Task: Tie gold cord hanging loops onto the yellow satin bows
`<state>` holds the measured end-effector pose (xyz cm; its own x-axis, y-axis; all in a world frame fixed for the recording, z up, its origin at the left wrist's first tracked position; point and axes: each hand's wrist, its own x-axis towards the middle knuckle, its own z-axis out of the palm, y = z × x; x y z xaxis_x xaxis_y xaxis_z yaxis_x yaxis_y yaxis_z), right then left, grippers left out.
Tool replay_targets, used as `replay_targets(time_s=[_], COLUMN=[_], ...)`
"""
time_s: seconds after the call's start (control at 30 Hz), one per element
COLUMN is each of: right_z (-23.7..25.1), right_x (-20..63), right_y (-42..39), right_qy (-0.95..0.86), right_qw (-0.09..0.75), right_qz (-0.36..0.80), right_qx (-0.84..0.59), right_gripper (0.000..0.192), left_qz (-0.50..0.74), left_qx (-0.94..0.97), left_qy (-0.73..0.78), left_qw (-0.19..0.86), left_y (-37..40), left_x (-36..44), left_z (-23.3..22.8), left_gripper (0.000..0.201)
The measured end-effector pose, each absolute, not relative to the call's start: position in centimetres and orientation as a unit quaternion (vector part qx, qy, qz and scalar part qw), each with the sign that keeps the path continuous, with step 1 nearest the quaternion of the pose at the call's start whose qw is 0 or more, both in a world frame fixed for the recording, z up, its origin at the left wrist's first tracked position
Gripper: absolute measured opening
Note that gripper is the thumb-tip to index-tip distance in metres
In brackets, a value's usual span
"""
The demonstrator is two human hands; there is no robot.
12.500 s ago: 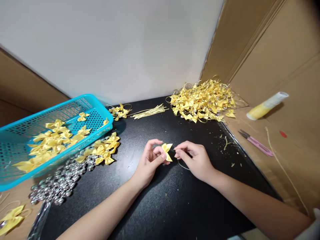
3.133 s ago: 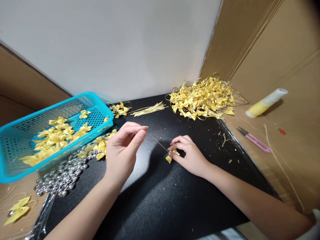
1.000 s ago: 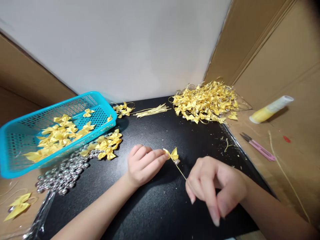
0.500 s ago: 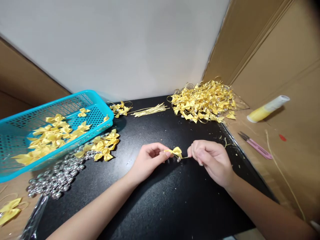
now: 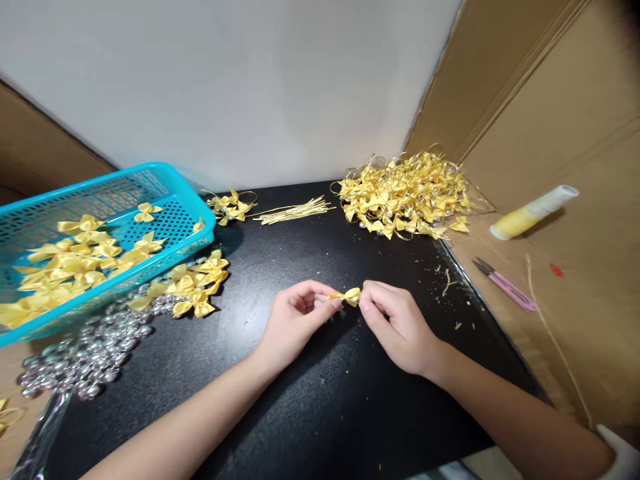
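A small yellow satin bow (image 5: 350,295) is pinched between both hands just above the black mat (image 5: 310,407). My left hand (image 5: 295,320) grips its left wing with thumb and fingertips. My right hand (image 5: 397,320) closes on the bow's right side, thumb and forefinger together; the gold cord that ran from the bow is hidden under those fingers. Both hands hover near the mat's middle.
A tilted turquoise basket (image 5: 165,180) of yellow bows sits at the left, with silver bells (image 5: 80,363) and loose bows (image 5: 197,287) beside it. Gold cords (image 5: 293,211) and a heap of finished bows (image 5: 405,197) lie at the back. Pink snips (image 5: 505,285) and a tube (image 5: 533,212) rest on the cardboard at right.
My right hand has come back from low at the right, drawing the cord in, and now pinches the bow close against my left hand. The view has shifted slightly.
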<state>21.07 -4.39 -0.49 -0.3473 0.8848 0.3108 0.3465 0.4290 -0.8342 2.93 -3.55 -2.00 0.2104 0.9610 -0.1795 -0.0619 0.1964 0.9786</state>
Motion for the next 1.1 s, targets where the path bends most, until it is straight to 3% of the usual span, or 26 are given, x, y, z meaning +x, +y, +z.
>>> replay_targets(time_s=[0.27, 1.1], right_z=[-1.1, -1.6], right_x=[20.3, 19.9], right_y=[-4.5, -4.8], right_qy=[-0.753, -0.752], right_qw=[0.421, 0.433], right_qz=[0.267, 0.246], right_qx=[-0.429, -0.431], right_gripper=[0.032, 0.030], left_qz=[0.410, 0.413], left_qx=[0.477, 0.510], left_qy=[0.491, 0.508], left_qw=[0.602, 0.558], left_y=[-3.9, -4.4], left_x=[3.2, 3.1], left_z=[-1.8, -2.1], left_gripper=[0.014, 0.009])
